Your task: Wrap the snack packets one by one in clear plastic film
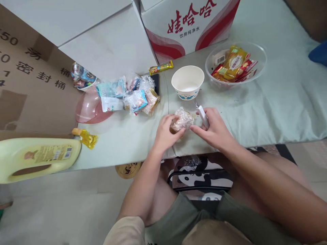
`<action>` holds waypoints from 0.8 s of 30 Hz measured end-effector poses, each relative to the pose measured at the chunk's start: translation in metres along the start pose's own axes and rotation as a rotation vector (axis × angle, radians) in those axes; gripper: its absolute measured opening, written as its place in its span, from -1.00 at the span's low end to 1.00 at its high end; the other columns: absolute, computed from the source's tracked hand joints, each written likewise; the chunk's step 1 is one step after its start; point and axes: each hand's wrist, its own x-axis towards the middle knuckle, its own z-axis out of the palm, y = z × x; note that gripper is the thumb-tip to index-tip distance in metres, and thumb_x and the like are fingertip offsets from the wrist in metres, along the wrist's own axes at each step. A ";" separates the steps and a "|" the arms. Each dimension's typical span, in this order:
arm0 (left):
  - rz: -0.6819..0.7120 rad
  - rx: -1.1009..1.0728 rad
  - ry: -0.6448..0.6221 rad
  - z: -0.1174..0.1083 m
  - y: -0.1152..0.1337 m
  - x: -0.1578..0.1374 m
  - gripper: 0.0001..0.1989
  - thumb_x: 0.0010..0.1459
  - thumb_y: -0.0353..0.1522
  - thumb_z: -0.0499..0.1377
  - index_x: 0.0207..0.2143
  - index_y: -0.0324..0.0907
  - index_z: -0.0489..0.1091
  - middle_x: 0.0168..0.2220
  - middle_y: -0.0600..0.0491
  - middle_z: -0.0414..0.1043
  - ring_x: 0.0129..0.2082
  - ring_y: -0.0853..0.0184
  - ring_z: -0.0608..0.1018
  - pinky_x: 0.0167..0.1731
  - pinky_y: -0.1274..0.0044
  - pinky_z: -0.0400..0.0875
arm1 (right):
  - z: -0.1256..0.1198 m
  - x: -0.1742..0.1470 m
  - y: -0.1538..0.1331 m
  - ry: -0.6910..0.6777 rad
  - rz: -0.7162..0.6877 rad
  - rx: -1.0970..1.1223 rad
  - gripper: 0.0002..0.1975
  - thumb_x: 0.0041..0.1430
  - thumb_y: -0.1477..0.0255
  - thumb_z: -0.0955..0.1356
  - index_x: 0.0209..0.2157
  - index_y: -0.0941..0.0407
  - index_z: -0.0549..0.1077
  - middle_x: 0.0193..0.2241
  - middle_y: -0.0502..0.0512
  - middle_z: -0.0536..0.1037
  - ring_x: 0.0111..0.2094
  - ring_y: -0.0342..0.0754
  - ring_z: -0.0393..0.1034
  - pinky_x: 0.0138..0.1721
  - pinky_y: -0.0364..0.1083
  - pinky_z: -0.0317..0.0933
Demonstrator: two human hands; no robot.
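Note:
My left hand point(167, 132) is closed around the side of a small bundle wrapped in crinkled clear plastic film point(184, 119), with something brownish at its lower left. In my right hand point(213, 129) is a small white-handled tool point(203, 117) with a thin metal tip pointing away from me; its exact kind is unclear. My right thumb reaches to the right edge of the bundle. Just beyond both hands stands a white paper bowl point(187, 81) with a blue pattern; its visible inside is bare.
Several film-wrapped packets point(135, 97) lie to the left, near a pink translucent bowl point(89, 107). A clear plastic bowl point(259, 64) holds snack packets at right. A yellow snack stick point(160, 67), a carton point(189, 30) and a pale yellow jug point(51, 153) are also around.

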 end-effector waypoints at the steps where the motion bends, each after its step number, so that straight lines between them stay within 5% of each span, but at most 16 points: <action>1: 0.031 0.040 -0.019 0.001 0.002 -0.001 -0.61 0.04 -0.25 0.36 -0.09 -0.12 0.40 -0.05 -0.07 0.51 0.04 0.12 0.53 0.10 0.27 0.42 | 0.001 -0.001 0.001 0.009 -0.030 -0.007 -0.47 0.02 0.07 0.44 -0.07 0.10 0.39 -0.05 0.25 0.45 -0.08 0.12 0.41 -0.09 0.07 0.34; 4: 0.084 -0.007 -0.055 0.002 0.007 -0.004 -0.68 0.09 -0.29 0.32 -0.09 -0.12 0.40 -0.10 -0.04 0.54 -0.03 0.16 0.57 0.03 0.32 0.46 | 0.004 -0.001 0.004 -0.016 -0.082 -0.031 -0.36 -0.06 0.08 0.49 0.00 0.10 0.37 0.06 0.30 0.44 0.09 0.23 0.36 0.06 0.15 0.30; 9: 0.034 -0.227 -0.033 -0.001 0.000 -0.004 -0.42 0.01 -0.18 0.40 0.06 -0.05 0.30 0.07 -0.06 0.47 0.05 0.16 0.56 0.01 0.38 0.49 | 0.003 0.003 0.005 -0.143 0.073 0.108 -0.40 0.01 0.10 0.48 0.04 0.06 0.37 -0.16 0.16 0.59 -0.16 0.15 0.51 -0.11 0.11 0.38; 12: -0.066 -0.449 0.037 0.003 -0.007 -0.004 -0.18 0.00 0.00 0.38 0.22 0.08 0.09 0.25 -0.11 0.30 0.05 0.19 0.58 -0.05 0.38 0.54 | 0.009 0.001 0.006 -0.049 0.139 0.232 -0.50 0.05 0.11 0.47 -0.05 0.07 0.38 -0.14 0.16 0.59 -0.13 0.13 0.51 -0.08 0.11 0.38; 15: -0.128 -0.609 -0.034 0.014 -0.006 -0.004 -0.17 0.07 0.05 0.32 0.27 0.11 0.03 0.20 -0.12 0.35 0.00 0.19 0.61 -0.05 0.32 0.57 | 0.021 -0.003 0.008 0.104 0.203 0.309 -0.56 0.12 0.15 0.43 -0.04 0.07 0.35 -0.10 0.17 0.56 -0.09 0.11 0.49 -0.01 0.13 0.37; 18: -0.135 -0.599 -0.042 0.021 -0.002 -0.003 -0.19 0.10 -0.03 0.34 0.30 0.08 0.07 0.05 -0.08 0.48 -0.03 0.17 0.63 -0.02 0.26 0.57 | 0.025 -0.006 0.009 0.114 0.186 0.283 -0.53 0.16 0.15 0.40 0.03 0.06 0.36 -0.05 0.18 0.51 -0.10 0.08 0.47 0.00 0.13 0.36; 24: -0.091 -0.402 0.212 -0.002 -0.013 0.008 -0.26 0.13 -0.04 0.32 0.29 0.03 0.16 0.04 -0.10 0.49 0.01 0.14 0.61 -0.02 0.30 0.57 | -0.002 -0.007 0.007 0.159 0.052 -0.027 -0.59 0.25 0.24 0.30 0.09 0.03 0.48 -0.24 0.13 0.47 -0.22 0.05 0.43 -0.13 0.09 0.37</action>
